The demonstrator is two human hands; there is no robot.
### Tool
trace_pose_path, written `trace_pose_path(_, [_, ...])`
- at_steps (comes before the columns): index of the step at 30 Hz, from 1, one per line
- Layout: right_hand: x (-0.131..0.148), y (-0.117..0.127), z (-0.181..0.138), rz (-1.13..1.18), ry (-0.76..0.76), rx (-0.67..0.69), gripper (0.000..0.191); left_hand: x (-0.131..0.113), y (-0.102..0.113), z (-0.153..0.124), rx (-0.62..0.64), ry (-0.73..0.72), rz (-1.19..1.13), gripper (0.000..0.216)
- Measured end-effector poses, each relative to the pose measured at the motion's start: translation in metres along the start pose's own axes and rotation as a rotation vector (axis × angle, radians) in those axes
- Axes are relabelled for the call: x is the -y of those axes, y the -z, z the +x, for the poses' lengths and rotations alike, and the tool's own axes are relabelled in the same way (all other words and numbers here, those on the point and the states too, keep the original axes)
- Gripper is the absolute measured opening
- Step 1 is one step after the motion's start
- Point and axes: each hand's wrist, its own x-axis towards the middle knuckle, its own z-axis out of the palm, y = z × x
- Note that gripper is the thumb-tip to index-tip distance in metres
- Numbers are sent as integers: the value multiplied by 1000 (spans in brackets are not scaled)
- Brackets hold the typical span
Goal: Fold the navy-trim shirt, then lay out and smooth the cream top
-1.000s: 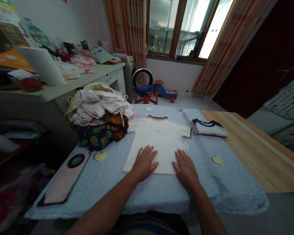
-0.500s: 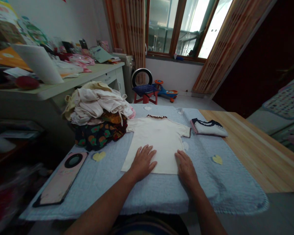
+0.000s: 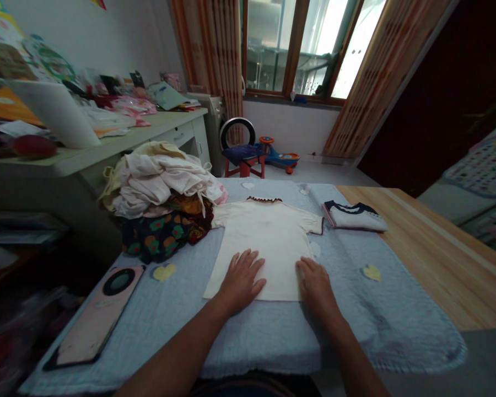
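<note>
A cream short-sleeved shirt [image 3: 268, 237] with a dark scalloped collar lies spread flat on a light blue quilted mat [image 3: 380, 325]. My left hand [image 3: 240, 280] rests flat on the shirt's lower left part, fingers stretched out. My right hand [image 3: 316, 284] lies flat at the shirt's lower right corner, half on the hem and half on the mat. Neither hand holds anything.
A heap of unfolded clothes [image 3: 161, 193] sits at the mat's left. A folded white and navy garment [image 3: 354, 216] lies at the right by the bare wooden tabletop [image 3: 438, 259]. A phone [image 3: 95, 314] lies near the mat's left front. A cluttered desk [image 3: 107, 138] stands left.
My right hand has slid outward to the shirt's lower right edge. My left hand stays flat on the shirt. The camera has shifted slightly.
</note>
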Motion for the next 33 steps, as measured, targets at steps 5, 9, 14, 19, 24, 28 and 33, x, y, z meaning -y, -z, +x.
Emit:
trace_pose_path(5, [37, -7, 16, 16, 102, 58, 52, 1, -1, 0, -1, -4, 0, 49])
trace_pose_path(9, [58, -21, 18, 22, 175, 89, 49, 1, 4, 0, 16, -2, -12, 49])
trace_pose_path(14, [61, -19, 14, 9, 176, 113, 46, 0, 5, 1, 21, -4, -20, 47])
trace_pose_path(19, [65, -8, 12, 4, 180, 170, 50, 4, 5, 0, 28, -18, -54, 49])
trace_pose_path(24, [67, -2, 11, 8, 188, 251, 59, 17, 13, -3, 102, -88, -154, 57])
trace_pose_path(28, [64, 1, 11, 38, 194, 293, 66, 26, 17, -3, 160, -113, -221, 64])
trace_pose_path(33, [62, 4, 11, 50, 198, 333, 71, 32, 18, -1, 212, -110, -269, 74])
